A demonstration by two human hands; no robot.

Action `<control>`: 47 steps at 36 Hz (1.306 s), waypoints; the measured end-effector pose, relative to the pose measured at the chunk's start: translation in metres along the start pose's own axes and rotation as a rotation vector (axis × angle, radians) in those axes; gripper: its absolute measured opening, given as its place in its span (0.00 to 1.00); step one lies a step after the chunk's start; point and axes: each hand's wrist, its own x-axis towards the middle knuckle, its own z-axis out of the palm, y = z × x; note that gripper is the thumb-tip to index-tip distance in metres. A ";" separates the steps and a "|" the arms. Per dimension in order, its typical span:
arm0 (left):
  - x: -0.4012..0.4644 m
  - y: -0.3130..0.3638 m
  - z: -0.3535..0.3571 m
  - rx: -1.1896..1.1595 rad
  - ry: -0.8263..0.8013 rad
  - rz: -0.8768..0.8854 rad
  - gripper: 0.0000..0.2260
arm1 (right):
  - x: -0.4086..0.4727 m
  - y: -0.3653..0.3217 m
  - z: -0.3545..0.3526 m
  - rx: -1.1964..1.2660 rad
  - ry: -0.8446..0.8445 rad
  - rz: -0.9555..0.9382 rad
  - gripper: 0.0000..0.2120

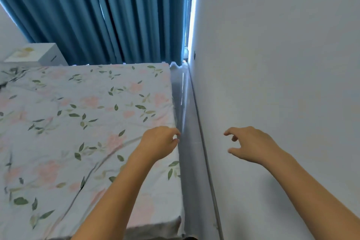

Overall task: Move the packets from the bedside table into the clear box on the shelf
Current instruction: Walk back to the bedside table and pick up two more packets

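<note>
The white bedside table [48, 54] stands at the far left, beyond the bed, with pale yellowish packets [25, 51] lying on its top. My left hand [158, 142] hovers over the bed's right edge, fingers loosely curled, holding nothing. My right hand [251, 144] hangs in front of the white wall, fingers relaxed and spread, also holding nothing. No clear box or shelf is in view.
A bed with a floral sheet [81, 122] fills the left and centre. Blue curtains [107, 15] hang behind it. A white wall [282, 64] takes up the right side, with a narrow strip of grey floor [190, 161] between it and the bed.
</note>
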 end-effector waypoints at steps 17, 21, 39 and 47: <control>0.167 -0.009 -0.025 0.041 -0.090 -0.045 0.15 | 0.163 0.075 -0.032 0.010 -0.011 -0.049 0.21; 0.230 -0.047 -0.028 0.028 -0.125 -0.113 0.16 | 0.255 0.078 -0.048 -0.014 -0.027 -0.096 0.22; 0.504 -0.172 -0.086 0.031 -0.179 -0.265 0.16 | 0.600 0.083 -0.154 -0.109 -0.098 -0.164 0.25; 0.621 -0.207 -0.100 -0.088 -0.191 -0.236 0.16 | 0.720 0.096 -0.190 -0.170 -0.172 -0.115 0.25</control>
